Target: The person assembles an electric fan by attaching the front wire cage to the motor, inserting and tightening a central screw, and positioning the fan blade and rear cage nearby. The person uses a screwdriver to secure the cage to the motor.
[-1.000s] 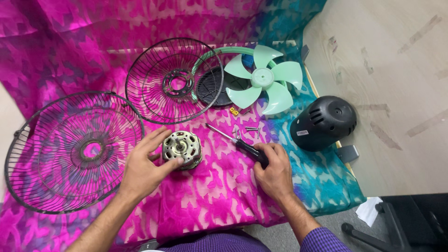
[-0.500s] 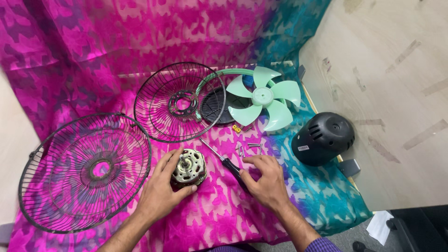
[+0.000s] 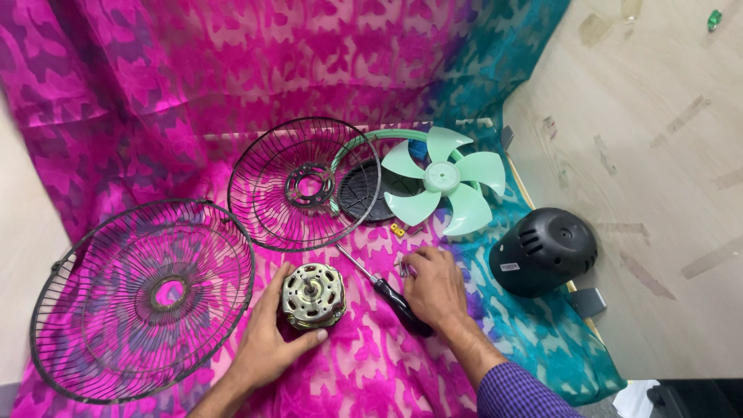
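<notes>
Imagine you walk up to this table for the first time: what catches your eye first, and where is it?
The bright pink and teal cloth covering the table, strewn with fan parts: two dark wire guards, one at far left and one at centre, and a pale green fan blade right of them. In front, the left hand cups a metal motor, while the right hand reaches over small screws beside a black-handled screwdriver.

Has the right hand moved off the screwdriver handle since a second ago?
Yes. The right hand left the screwdriver handle, shifting toward the screws near the fan blade.
</notes>
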